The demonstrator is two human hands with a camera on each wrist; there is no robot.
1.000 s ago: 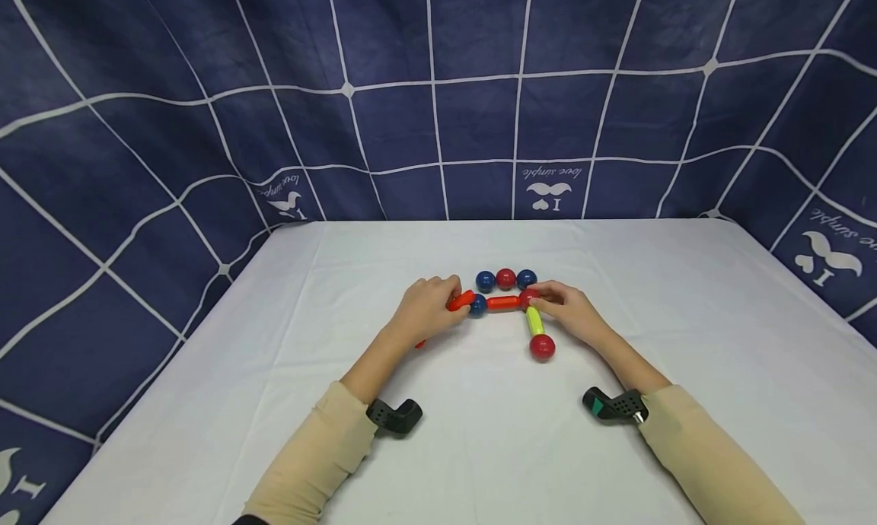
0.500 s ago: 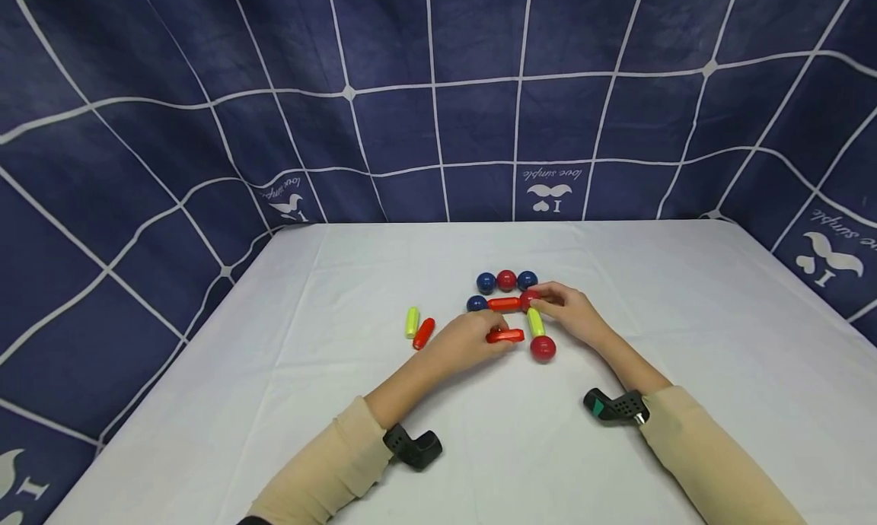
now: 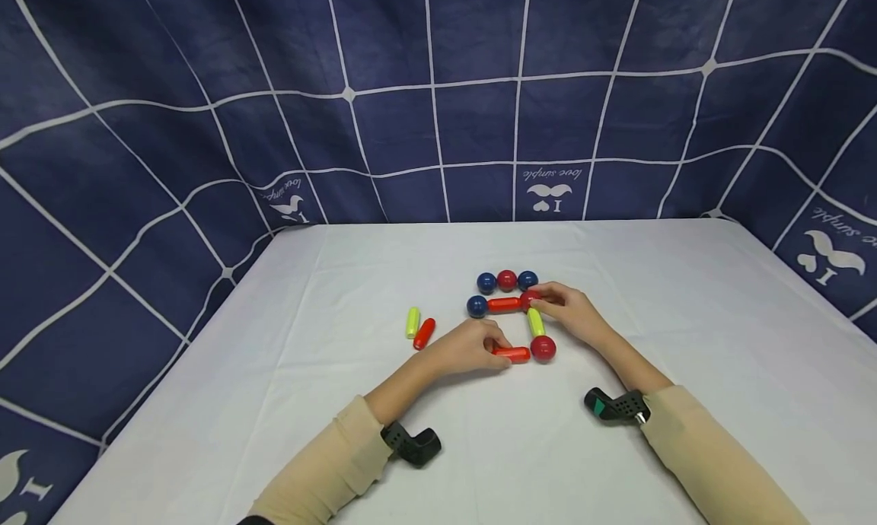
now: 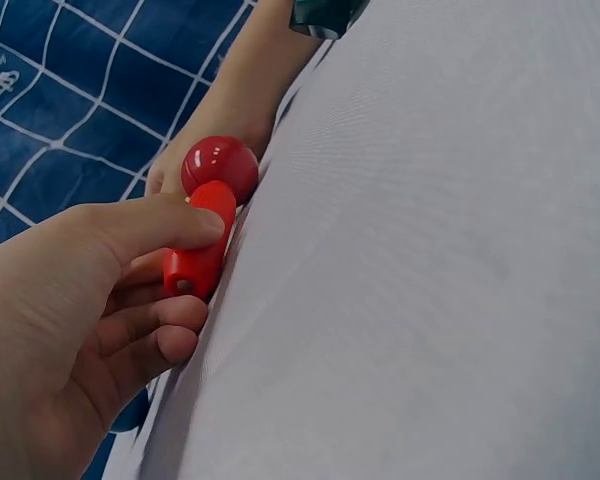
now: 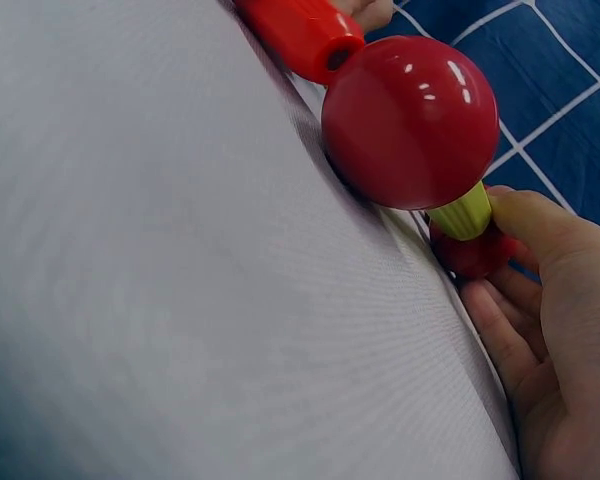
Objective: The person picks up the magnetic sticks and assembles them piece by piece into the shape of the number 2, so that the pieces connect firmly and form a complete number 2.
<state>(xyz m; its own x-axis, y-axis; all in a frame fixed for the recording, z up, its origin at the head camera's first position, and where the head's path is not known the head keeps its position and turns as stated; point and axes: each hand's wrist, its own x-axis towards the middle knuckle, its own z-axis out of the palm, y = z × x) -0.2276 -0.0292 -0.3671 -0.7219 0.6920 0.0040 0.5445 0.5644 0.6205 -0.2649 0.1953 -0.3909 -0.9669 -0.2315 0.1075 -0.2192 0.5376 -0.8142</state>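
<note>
My left hand [image 3: 473, 348] pinches a red-orange rod [image 3: 515, 354] between thumb and fingers, low over the white table. In the left wrist view this rod [image 4: 200, 255] points at a shiny red ball [image 4: 220, 168], its far end right at the ball. My right hand [image 3: 574, 312] holds another red ball [image 3: 529, 300] at the corner of an assembly. From that corner a second red rod [image 3: 504, 304] runs left to a blue ball [image 3: 476, 306]. A yellow-green rod [image 3: 536, 322] runs from it to the near red ball [image 3: 543, 348].
Behind the assembly, a blue ball [image 3: 486, 283], a red ball [image 3: 507, 280] and another blue ball [image 3: 527, 280] stand in a row. Left of it lie a loose yellow-green rod [image 3: 412, 322] and a loose red rod [image 3: 424, 333]. A navy checked curtain [image 3: 473, 122] hangs beyond the table.
My left hand has carried its red rod from beside the left blue ball, rightward and nearer to me, up to the near red ball. My right hand stays on the corner ball.
</note>
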